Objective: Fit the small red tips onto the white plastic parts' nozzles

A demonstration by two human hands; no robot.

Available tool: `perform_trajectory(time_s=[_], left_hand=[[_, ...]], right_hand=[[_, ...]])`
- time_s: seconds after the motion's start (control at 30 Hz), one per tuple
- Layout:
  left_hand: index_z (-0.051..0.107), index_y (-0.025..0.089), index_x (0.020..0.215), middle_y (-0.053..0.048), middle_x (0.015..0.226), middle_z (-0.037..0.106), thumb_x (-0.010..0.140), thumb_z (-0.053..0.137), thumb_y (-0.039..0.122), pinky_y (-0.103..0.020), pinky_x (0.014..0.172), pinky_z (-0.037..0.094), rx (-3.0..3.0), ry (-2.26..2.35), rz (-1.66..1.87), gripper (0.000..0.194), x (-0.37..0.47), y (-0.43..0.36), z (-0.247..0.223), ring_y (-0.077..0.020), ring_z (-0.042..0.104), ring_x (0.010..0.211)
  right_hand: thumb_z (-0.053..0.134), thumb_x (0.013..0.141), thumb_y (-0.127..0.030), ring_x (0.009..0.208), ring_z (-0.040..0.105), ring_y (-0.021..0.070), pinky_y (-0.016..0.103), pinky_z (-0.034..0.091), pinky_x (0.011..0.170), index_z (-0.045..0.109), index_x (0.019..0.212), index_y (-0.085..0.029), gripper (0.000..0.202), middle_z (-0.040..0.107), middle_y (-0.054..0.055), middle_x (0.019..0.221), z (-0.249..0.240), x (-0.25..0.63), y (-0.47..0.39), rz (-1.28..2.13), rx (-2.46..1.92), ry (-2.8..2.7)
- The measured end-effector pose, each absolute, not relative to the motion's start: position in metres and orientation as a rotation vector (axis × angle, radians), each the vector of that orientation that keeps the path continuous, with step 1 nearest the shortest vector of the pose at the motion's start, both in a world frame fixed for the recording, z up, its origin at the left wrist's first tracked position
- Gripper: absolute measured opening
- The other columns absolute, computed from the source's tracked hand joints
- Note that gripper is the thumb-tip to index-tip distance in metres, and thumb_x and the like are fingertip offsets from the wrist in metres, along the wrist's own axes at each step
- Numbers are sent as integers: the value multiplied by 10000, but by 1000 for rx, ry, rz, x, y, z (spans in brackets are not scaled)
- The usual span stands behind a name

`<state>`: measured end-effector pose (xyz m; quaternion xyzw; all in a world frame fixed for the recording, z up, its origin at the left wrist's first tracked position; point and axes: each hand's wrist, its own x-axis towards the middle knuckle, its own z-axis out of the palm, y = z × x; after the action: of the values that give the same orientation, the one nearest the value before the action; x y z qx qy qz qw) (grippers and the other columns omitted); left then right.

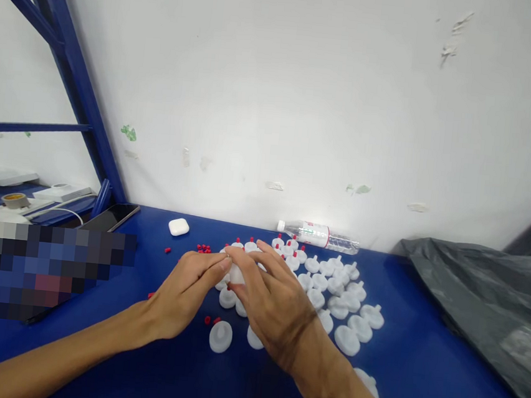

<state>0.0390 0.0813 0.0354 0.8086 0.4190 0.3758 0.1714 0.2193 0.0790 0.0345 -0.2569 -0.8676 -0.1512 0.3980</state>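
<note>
My left hand [186, 291] and my right hand [269, 299] meet over the middle of the blue table [417, 376]. Between their fingertips is a white round plastic part [237, 274], which both hands grip. Under and behind the hands lie several white disc-shaped parts [346, 339], some at the back fitted with small red caps [279, 239]. One white part [221, 336] lies just in front of my left hand. Loose red caps [203, 249] are scattered on the table left of the pile.
A clear plastic water bottle [321, 235] lies against the wall. A white earbud case [179, 227] and a dark phone [112, 216] sit at the back left. A grey-black plastic sheet [481, 295] covers the right side. A blue metal frame [76, 87] stands at left.
</note>
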Motion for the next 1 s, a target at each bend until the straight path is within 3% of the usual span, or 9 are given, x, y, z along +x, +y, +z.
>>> perform_trajectory(time_s=[0.1,0.23,0.3,0.37,0.43,0.6,0.77,1.0], left_hand=[[367,209,645,40,622,294,993,374,466,-266,514,294,1892,1165,1124,432,46,81,31,-120,278,565],[187,233,575,57,533,170,950,350,472,-273,447,203,1651,1259,1187,474,37,92,44,-111,158,488],[145,243,594,52,523,158,953,274,448,-275,439,229,1740,1462,1212,433,20,105,58,-123,190,469],[178,240,606,32,542,252,976,184,416,-280,492,319,2058,1925,1164,410,-1,119,70,-138,307,486],[286,235,604,5,567,370,962,277,422,-308,552,324,2133,2128,1111,404,-18,132,75,-175,413,552],[571,190,747,-150,806,668,949,285,351,-370,617,391,2277,2525,325,385,-35,146,59,-321,629,771],[674,128,882,-232,932,700,952,281,317,-427,694,476,2299,2492,64,442,-38,147,42,-367,675,847],[681,112,941,-252,977,713,971,254,274,-441,746,496,2299,2427,-12,458,-40,152,31,-372,699,888]], right_hand=[[477,946,-37,1061,629,212,416,411,1176,463,1387,-49,442,719,100,1079,33,212,80,-496,-646,-2140],[434,952,-36,1060,650,213,413,504,1078,563,1326,-162,415,724,67,980,34,245,98,-505,-887,-2024],[485,951,-101,1117,625,289,516,518,1016,604,1264,-154,339,711,123,1016,39,276,110,-494,-1007,-1966],[556,949,-213,1045,649,306,537,523,964,649,1162,-216,232,715,99,1007,46,301,117,-485,-1150,-1838],[596,933,-282,1007,662,300,471,555,872,647,1153,-234,231,716,86,1049,52,310,118,-418,-1230,-1739],[598,932,-277,946,663,217,358,535,856,666,979,-229,95,667,53,1071,43,285,111,-218,-1066,-1830],[613,928,-262,892,628,211,385,487,842,676,929,-224,74,639,46,933,24,269,114,-152,-1064,-1974],[566,924,-167,821,647,193,483,360,1004,655,899,-230,112,703,-1,799,15,268,118,-96,-1136,-2145]])
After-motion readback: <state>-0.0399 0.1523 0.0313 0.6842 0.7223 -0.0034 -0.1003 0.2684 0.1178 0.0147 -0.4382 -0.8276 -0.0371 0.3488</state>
